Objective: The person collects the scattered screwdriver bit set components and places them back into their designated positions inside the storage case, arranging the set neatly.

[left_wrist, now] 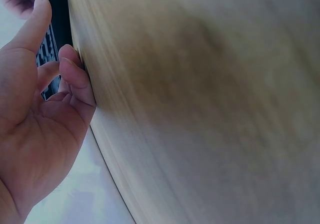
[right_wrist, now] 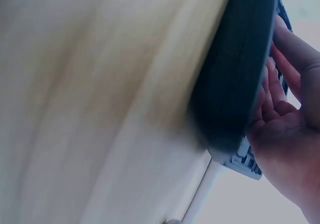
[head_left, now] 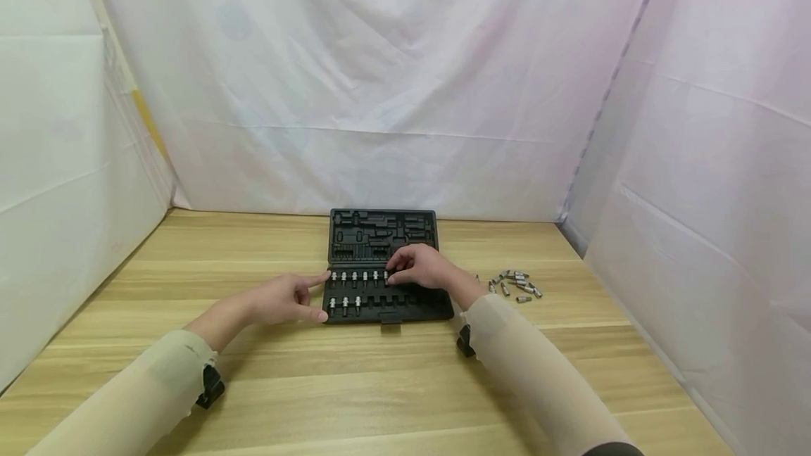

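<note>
A black plastic socket case lies unfolded on the table, its lid leaning at the back. Silver bit sockets stand in the left part of its lower half, in two rows. At the right end of the back row, my right hand pinches a bit socket between thumb and fingers; the right wrist view hides it behind the case wall. With index finger and thumb stretched apart, my left hand touches the case's left edge. The left hand's other fingers are bent and hold nothing.
Several loose bit sockets are scattered on the wooden table, right of the case. Moulded recesses fill the case lid. White sheets hang behind the table and along both sides.
</note>
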Tool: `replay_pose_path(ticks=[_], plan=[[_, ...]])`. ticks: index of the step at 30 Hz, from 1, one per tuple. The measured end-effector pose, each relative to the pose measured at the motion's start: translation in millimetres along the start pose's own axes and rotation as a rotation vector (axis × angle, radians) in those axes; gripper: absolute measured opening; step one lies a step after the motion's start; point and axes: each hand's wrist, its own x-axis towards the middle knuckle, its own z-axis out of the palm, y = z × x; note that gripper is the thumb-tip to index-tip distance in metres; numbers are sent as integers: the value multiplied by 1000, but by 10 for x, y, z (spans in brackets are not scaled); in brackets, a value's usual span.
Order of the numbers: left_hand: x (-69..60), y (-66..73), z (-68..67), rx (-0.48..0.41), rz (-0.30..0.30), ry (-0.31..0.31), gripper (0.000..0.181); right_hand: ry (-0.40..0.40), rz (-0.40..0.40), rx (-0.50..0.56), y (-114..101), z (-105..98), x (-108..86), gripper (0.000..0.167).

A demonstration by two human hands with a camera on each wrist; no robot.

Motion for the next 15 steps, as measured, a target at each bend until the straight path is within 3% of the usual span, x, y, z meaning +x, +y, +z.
replay_pose_path(ticks=[6, 15], plan=[[-16, 13, 0, -7, 2, 4, 97, 37, -19, 27, 46, -155, -194, 25], [-23, 20, 2, 7, 7, 4, 96, 95, 56, -19, 342, -590, -710, 31]])
